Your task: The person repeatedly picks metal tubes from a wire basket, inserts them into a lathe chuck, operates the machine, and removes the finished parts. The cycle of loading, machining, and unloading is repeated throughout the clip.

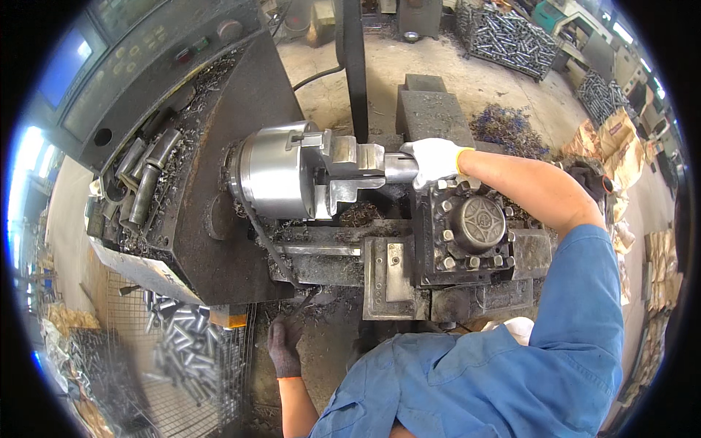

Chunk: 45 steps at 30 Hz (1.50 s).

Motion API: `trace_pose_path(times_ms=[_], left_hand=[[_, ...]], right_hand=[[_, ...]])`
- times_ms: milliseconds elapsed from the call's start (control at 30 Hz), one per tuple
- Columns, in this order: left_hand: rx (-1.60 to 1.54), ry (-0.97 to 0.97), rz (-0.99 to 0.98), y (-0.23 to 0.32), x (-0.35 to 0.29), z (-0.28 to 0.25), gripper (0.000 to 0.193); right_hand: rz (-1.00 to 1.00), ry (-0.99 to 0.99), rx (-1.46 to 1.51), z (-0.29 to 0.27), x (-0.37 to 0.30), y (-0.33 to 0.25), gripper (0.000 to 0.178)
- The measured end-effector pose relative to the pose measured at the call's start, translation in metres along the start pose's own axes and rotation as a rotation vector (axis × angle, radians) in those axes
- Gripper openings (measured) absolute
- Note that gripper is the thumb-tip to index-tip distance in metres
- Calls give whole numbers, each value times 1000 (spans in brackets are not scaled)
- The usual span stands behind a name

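Note:
My right hand, in a white glove, is closed around the end of a short steel cylinder. The cylinder sits in the stepped jaws of a shiny lathe chuck. Just below that hand stands the dark square tool post with bolts round its rim. My left hand, in a dark glove, is low at the front of the lathe. Its fingers curl on a thin dark handle that runs up toward the carriage. My blue sleeve hides part of the carriage.
A control panel sits at upper left, with steel tubes lying on the headstock shelf. A wire basket of cut steel cylinders stands at lower left. More crates of parts, a heap of swarf and paper sacks lie beyond.

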<state>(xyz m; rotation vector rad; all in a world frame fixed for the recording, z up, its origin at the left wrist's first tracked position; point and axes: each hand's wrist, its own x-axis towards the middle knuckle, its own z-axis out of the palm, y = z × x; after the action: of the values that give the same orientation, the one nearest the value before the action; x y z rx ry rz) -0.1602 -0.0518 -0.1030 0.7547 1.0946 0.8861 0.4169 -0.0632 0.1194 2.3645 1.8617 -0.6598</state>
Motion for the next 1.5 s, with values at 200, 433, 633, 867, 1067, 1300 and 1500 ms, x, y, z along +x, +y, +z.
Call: trace_pose_path(times_ms=[200,433,633,867,1067,1300,1500], left_hand=[[-118,259,140,12,47,-78,57],[-414,259,-105,69,58,-81,43],[79,262,184,59,65,-95,34],[419,613,637,86,20,-34,34],[986,207,1507,216,18,142,51],[1442,334,1179,362,118,360,86],[1394,263,1252,351,103,368,80]], right_hand=[[-22,-99,95,-1,22,-5,93],[16,-22,94,-2,16,-10,55],[70,78,153,-7,5,-39,90],[11,808,332,1,-160,-76,52],[-211,1052,388,64,-255,-113,19],[-1,833,666,105,-281,-99,30],[115,527,976,128,-284,-98,37]])
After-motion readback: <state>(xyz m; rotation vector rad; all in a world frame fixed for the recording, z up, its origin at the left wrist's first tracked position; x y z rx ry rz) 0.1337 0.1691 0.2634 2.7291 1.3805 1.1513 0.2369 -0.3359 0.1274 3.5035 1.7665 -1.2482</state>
